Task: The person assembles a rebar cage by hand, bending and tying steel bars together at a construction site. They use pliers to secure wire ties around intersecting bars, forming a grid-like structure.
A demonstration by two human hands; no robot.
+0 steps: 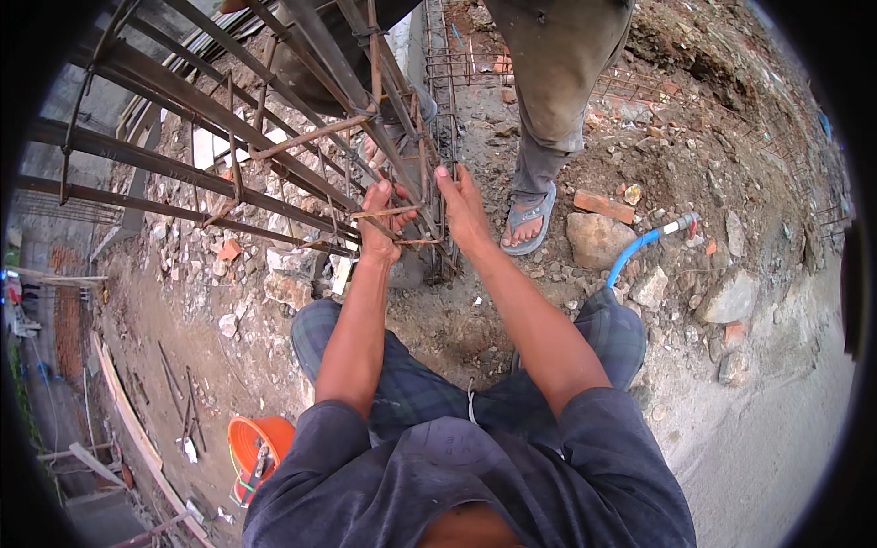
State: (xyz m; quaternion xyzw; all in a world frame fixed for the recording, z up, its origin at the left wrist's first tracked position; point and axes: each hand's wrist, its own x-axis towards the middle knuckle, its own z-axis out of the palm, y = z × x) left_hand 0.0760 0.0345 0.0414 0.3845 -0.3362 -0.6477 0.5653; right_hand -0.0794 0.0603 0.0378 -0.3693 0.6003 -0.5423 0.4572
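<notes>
A cage of long steel rebar point(196, 114) slants in from the upper left and narrows to its lower end in front of me. Thin rusty stirrups point(315, 137) tie its bars together. My left hand point(380, 224) is closed around the left side of that end, at a bent stirrup point(388, 212). On the other side, my right hand point(464, 208) grips the cage's end bars, thumb pointing up and fingers partly hidden. Beneath the end, upright bars point(444, 110) belong to another rebar frame low on the ground.
Another person's leg point(553, 82) and sandaled foot point(527, 224) stand close by on the right. A blue hose point(635, 251), large stones point(598, 239) and a brick point(604, 205) lie beyond. An orange bucket point(245, 447) with tools and a wooden plank point(128, 393) are at lower left.
</notes>
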